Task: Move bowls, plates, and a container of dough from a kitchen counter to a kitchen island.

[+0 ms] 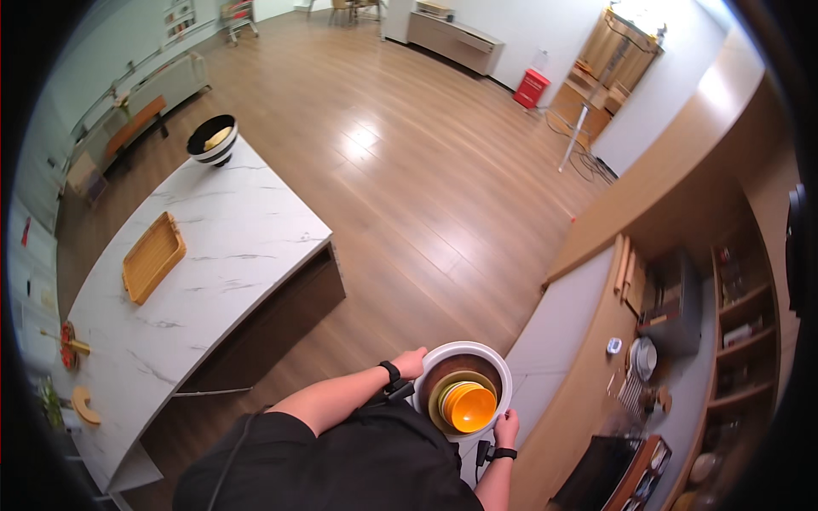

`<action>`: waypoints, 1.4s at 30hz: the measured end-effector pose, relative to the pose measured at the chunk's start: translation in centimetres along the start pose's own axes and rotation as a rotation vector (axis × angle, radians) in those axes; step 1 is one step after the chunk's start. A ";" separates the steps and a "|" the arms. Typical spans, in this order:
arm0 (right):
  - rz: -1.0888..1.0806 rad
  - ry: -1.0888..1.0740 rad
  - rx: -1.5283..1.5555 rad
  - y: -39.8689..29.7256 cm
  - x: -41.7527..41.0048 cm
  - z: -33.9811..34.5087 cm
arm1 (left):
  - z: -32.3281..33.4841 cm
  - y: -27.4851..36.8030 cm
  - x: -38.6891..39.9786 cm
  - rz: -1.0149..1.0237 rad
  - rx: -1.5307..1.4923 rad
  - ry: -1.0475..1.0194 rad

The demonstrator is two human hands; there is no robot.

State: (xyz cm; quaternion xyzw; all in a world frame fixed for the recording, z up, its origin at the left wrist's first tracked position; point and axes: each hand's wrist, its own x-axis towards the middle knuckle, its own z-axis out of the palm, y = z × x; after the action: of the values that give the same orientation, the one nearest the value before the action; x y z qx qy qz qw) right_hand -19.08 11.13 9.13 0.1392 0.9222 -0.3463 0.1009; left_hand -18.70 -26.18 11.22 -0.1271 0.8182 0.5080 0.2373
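A round white basin [461,349] is held at waist height between my two hands. My left hand [409,365] grips its rim at the upper left, and my right hand [507,428] grips the rim at the lower right. Inside lies a stack of nested bowls, with an orange bowl [474,409] on top and a larger olive-coloured dish [441,388] around the stack's base. The inner part of the basin around the dish looks dark brown. Both wrists wear black straps with small devices. My fingers under the rim are hidden.
At left stands a marble-patterned island [211,255] with a wooden tray [153,259] and a black-and-white bowl [213,142]. A wooden counter [575,383] along the right bears stacked white dishes [643,359] and a grey appliance [677,319]. Wooden floor [396,191] runs between them; a tripod [575,137] stands farther off.
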 end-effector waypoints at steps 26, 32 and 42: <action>-0.644 -0.466 -0.243 -42.2 29.9 16.8 | -24.7 -2.8 11.4 -0.338 -0.560 0.629; -0.715 -0.515 -0.257 -47.2 35.1 19.8 | -27.6 -3.0 15.3 -0.339 -0.498 0.694; -0.725 -0.556 -0.284 -52.7 39.9 24.6 | -33.8 -2.1 19.2 -0.431 -0.617 0.687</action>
State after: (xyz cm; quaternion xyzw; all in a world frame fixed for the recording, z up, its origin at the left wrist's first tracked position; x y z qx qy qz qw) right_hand -71.60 -35.85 11.86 -0.3047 0.8876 -0.2537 0.2345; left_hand -42.97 -56.64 12.24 -0.5168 0.6163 0.5942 0.0052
